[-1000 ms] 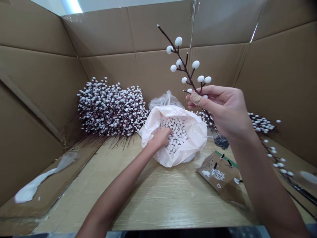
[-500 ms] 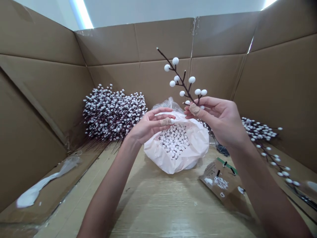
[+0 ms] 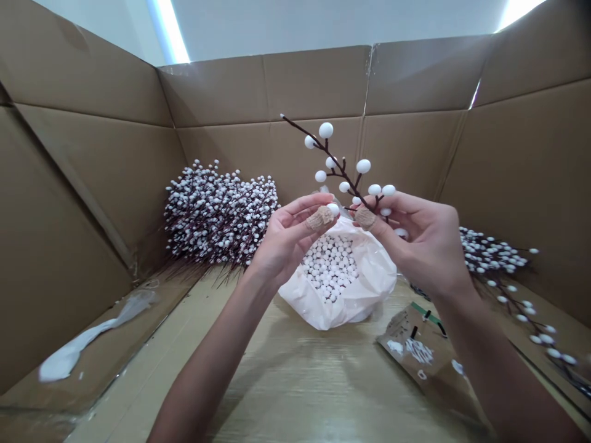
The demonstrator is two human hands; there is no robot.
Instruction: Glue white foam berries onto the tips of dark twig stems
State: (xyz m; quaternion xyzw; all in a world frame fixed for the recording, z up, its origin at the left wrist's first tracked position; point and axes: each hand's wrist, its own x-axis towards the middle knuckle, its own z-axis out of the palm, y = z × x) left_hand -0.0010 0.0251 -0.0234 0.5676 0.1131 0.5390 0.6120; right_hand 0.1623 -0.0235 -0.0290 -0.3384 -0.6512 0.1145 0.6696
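Between thumb and fingers my left hand [image 3: 295, 231] pinches a white berry bead [image 3: 332, 210], near a short side twig of the branch. My right hand [image 3: 415, 237] is closed around the lower stem of a dark brown artificial berry branch [image 3: 344, 169], which tilts up to the left and carries several white berries. Tan wraps cover both thumb tips. Below the hands an open white plastic bag [image 3: 318, 314] holds many loose white berries [image 3: 330, 264]. Whether the bead touches the twig I cannot tell.
A thick bundle of white-berried branches [image 3: 221, 215] lies at the back left. More berry branches [image 3: 494, 252] lie at the right. A cardboard piece [image 3: 429, 363] with white glue-like smears sits front right. Cardboard walls [image 3: 314, 86] surround the table; a white plastic strip [image 3: 87, 344] lies left.
My left hand has moved right and slightly up with the bead, closer to the branch. The branch has tipped further left in my right hand. The whole view has shifted slightly.
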